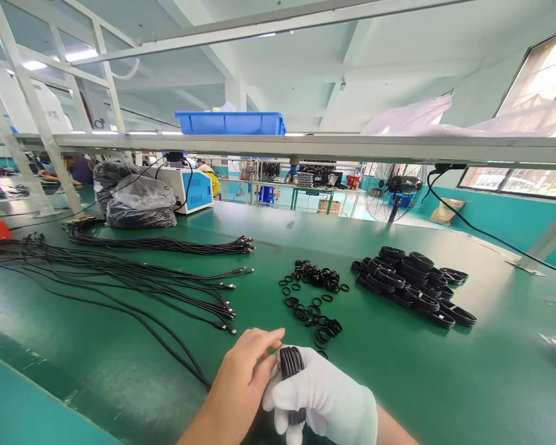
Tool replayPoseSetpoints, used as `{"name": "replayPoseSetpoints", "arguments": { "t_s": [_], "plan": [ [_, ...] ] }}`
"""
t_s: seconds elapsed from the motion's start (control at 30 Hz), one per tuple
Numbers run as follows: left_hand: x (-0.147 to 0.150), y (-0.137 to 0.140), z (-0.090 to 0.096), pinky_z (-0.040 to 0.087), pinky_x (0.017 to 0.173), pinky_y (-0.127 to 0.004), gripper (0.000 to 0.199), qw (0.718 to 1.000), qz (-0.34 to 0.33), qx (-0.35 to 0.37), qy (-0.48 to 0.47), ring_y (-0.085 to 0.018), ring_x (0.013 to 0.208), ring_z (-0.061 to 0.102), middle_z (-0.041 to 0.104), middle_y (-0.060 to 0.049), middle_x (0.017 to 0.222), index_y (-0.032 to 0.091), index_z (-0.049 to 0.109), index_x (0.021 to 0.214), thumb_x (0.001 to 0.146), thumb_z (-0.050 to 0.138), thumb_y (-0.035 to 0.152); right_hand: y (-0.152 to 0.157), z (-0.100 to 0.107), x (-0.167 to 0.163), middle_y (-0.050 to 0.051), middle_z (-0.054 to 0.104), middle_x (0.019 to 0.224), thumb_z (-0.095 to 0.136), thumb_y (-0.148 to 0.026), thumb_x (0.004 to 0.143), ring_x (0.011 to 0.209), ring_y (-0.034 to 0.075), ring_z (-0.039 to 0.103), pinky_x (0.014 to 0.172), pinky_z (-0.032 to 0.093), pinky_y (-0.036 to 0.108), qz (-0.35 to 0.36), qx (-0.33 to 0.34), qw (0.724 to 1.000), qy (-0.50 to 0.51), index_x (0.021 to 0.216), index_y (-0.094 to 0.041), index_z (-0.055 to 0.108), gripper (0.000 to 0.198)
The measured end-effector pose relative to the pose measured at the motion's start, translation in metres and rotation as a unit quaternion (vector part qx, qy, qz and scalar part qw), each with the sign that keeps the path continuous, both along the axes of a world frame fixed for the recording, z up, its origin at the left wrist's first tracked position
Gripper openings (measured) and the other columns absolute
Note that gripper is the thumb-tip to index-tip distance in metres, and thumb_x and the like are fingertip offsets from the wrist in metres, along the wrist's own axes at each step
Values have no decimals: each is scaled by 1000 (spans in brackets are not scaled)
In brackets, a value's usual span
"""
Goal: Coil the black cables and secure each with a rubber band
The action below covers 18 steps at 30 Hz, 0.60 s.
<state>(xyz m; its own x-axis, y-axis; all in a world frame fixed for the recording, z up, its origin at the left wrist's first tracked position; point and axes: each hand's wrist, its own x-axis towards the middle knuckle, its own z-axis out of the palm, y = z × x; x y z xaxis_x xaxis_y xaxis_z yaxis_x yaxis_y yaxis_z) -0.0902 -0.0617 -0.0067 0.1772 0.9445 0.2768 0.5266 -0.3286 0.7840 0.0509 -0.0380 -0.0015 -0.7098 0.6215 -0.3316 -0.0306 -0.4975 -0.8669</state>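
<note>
My right hand (322, 392), in a white glove, grips a coiled black cable (291, 361) close to the table's front edge. Bare, my left hand (248, 374) is just left of the coil, index finger and thumb stretched apart near the gloved fingertips; its other fingers are partly hidden. Ahead of both hands lie scattered small black rings (310, 315) and a denser heap of rings (322, 276). Loose black cables (167, 281) with metal plugs spread to the left, and some run behind my left forearm. At right sits a pile of coiled cables (412, 281).
Across the green table (421, 383) runs an overhead shelf (324, 147) bearing a blue bin (231, 123). A bundle of cables (167, 244), plastic bags (141, 201) and a white-blue machine (192, 185) are at back left. A fan (396, 185) stands beyond; a person sits far left.
</note>
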Motion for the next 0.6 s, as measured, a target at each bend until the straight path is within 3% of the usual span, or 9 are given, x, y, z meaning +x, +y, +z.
{"name": "replayPoseSetpoints", "arguments": {
  "t_s": [0.2, 0.33, 0.5, 0.6],
  "plan": [
    [6, -7, -15, 48, 85, -37, 41, 990, 11, 77, 120, -23, 97, 54, 62, -10, 108, 16, 56, 121, 84, 39, 9, 1, -5, 0, 4, 57, 54, 65, -18, 53, 46, 11, 55, 34, 46, 17, 11, 13, 999, 36, 67, -8, 61, 18],
    [10, -9, -13, 50, 82, -41, 45, 984, 36, 66, 161, -26, 94, 55, 63, -14, 105, 8, 52, 125, 84, 34, 7, 0, 1, 1, 2, 56, 51, 61, -15, 54, 40, 9, 53, 32, 44, 16, 6, 15, 1000, 15, 63, -9, 60, 11],
    [11, -10, -8, 49, 85, -39, 57, 982, 14, 59, 179, -25, 101, 54, 61, -12, 112, 9, 45, 131, 76, 34, 1, 0, 4, 3, 2, 58, 52, 67, -16, 50, 42, 10, 54, 34, 46, 16, 16, 10, 1000, 23, 65, -9, 61, 18],
    [12, -8, -1, 49, 82, -39, 53, 985, 9, 44, 166, -25, 98, 55, 63, -12, 108, 10, 48, 129, 78, 34, 3, 1, 5, 3, 2, 57, 49, 66, -18, 49, 38, 10, 53, 31, 43, 16, 11, 10, 999, 28, 62, -9, 60, 17]
  ]
}}
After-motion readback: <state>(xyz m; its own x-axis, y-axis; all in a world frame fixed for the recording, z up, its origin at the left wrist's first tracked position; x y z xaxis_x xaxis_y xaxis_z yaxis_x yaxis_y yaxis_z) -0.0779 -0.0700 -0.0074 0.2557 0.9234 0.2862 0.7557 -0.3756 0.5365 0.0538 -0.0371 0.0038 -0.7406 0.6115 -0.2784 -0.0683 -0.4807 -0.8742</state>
